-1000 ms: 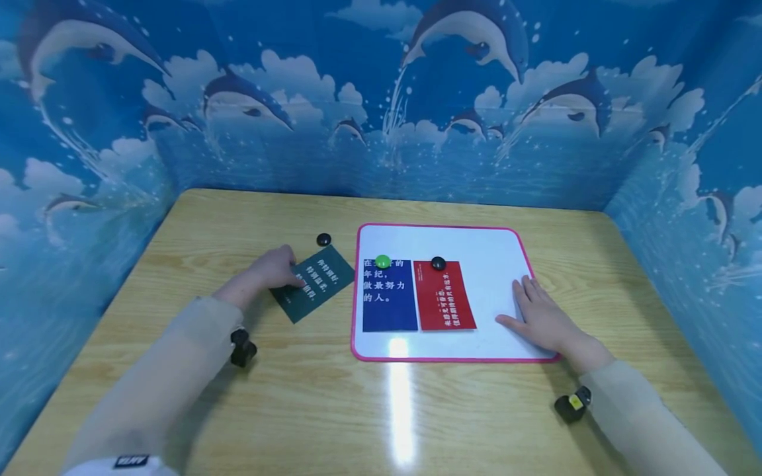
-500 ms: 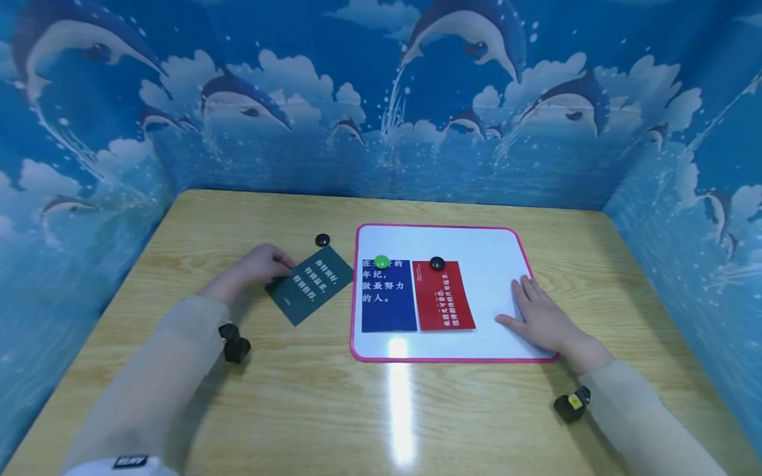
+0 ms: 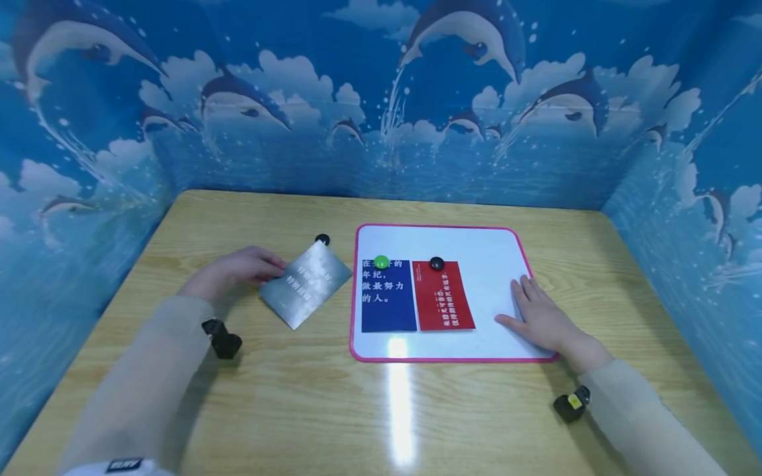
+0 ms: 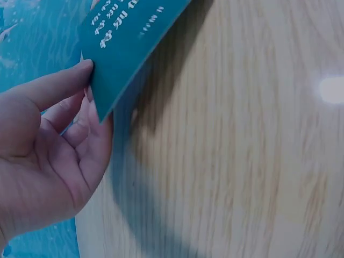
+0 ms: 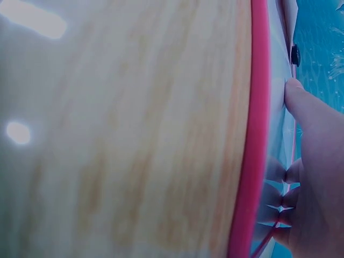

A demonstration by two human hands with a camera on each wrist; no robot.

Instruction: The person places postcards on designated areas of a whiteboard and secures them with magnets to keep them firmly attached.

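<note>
My left hand (image 3: 238, 270) pinches the left edge of a dark green card (image 3: 305, 291) with white lettering, which tilts off the table and catches the light. In the left wrist view the thumb lies at the near edge of the card (image 4: 126, 48), with fingers behind it. A flat, spread right hand (image 3: 538, 316) rests on the right side of a pink-rimmed whiteboard (image 3: 491, 251). On the board, a blue card (image 3: 389, 317) lies under a green round magnet (image 3: 381, 262), and a red card (image 3: 433, 301) under a black magnet (image 3: 437, 263).
Another black magnet (image 3: 322, 238) sits on the wooden table (image 3: 333, 403), just beyond the green card's top corner. A blue dolphin-print curtain (image 3: 381, 152) borders the table at the back and sides.
The left hand has slid left off the green card's face to its left edge. The card has tilted up and now shines. The right hand and whiteboard have stayed put.
</note>
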